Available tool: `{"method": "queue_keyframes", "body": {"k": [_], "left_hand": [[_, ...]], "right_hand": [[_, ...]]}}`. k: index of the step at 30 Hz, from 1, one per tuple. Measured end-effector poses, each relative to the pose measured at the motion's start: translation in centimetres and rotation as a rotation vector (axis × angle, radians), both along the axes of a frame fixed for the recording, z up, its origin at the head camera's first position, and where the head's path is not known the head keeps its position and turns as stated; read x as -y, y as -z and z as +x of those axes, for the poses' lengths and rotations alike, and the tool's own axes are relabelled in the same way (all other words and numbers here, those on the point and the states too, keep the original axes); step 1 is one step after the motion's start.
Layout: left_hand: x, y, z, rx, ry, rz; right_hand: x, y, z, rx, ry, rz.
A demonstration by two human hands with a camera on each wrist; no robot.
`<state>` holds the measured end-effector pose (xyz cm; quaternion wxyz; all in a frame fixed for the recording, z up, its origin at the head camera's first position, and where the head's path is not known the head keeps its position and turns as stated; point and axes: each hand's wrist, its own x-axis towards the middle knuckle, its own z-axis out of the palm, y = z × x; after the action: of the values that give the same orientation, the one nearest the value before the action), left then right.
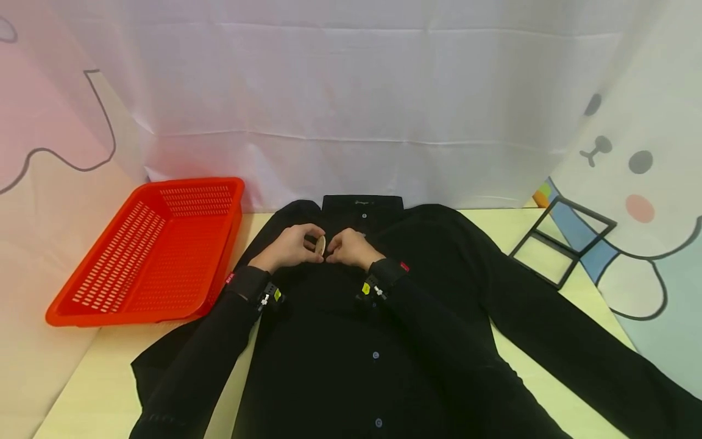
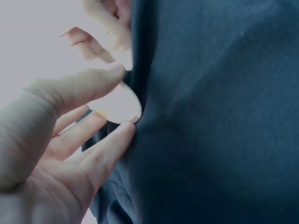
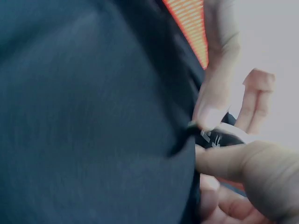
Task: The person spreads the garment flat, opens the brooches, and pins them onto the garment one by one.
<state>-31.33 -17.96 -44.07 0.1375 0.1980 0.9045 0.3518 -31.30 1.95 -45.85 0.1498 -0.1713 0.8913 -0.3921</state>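
Observation:
A long-sleeved black button-up shirt [image 1: 323, 341] lies spread out, collar [image 1: 362, 203] at the far end. My left hand [image 1: 290, 247] pinches a small round badge [image 1: 320, 245] on edge over the upper chest, thumb on one side and fingers on the other. Its pale side [image 2: 120, 105] shows in the left wrist view; the right wrist view shows black with white marks [image 3: 215, 139]. Close beside it, my right hand [image 1: 353, 249] pinches the shirt's fabric between thumb and fingers, and a crease runs to the fingertips. The right thumb [image 3: 224, 162] is right below the badge.
A red plastic basket [image 1: 219, 268] stands at the left, beside the shirt. Near the right wall lies a black rectangular frame [image 1: 567, 250]. One shirt sleeve [image 1: 581, 341] stretches to the lower right over the pale table [image 1: 93, 372]. A white curtain [image 1: 356, 110] hangs behind.

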Motion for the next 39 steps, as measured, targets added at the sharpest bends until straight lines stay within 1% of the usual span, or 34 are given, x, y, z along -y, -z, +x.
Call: {"method": "queue_keyframes", "body": {"k": [2,4,9,11,14,19,22,26,28,30,33,35,37,39], "left_hand": [[-0.04,0.12,0.03,0.008,0.000,0.012],[-0.02,0.21,0.10,0.020,-0.011,0.026],[0.21,0.20,0.04,0.044,-0.024,0.054],[0.24,0.11,-0.07,0.057,-0.021,0.062],[0.28,0.09,-0.24,0.072,-0.017,0.067],[0.32,0.00,-0.33,0.065,-0.006,0.062],[0.34,-0.02,-0.42,0.053,0.001,0.052],[0.34,-0.19,-0.42,0.045,0.003,0.044],[0.31,-0.25,-0.40,0.048,-0.002,0.045],[0.27,-0.30,-0.36,0.046,-0.008,0.044],[0.12,-0.34,-0.38,0.028,-0.016,0.028],[0.00,-0.38,-0.44,-0.001,-0.010,0.005],[-0.11,-0.46,-0.47,-0.028,0.001,-0.021],[-0.17,-0.47,-0.51,-0.055,0.012,-0.046]], "right_hand": [[-0.06,0.18,0.16,-0.011,0.011,-0.009],[-0.11,0.39,0.32,-0.005,0.030,-0.047],[-0.22,0.65,0.55,0.065,0.079,-0.163],[-0.21,0.59,0.59,0.083,0.087,-0.185],[-0.11,0.37,0.77,0.088,0.090,-0.192],[0.07,0.49,0.95,0.071,0.089,-0.199],[0.09,0.63,0.90,0.044,0.054,-0.198],[0.05,0.51,0.87,-0.032,-0.015,-0.154],[0.05,0.46,0.89,-0.056,-0.021,-0.137],[0.09,0.37,0.96,-0.058,-0.014,-0.136],[0.18,0.36,1.01,-0.039,0.004,-0.159],[0.17,0.44,1.00,-0.012,0.007,-0.177],[0.08,0.54,0.95,0.038,0.010,-0.202],[0.00,0.60,0.88,0.111,0.009,-0.240]]}}
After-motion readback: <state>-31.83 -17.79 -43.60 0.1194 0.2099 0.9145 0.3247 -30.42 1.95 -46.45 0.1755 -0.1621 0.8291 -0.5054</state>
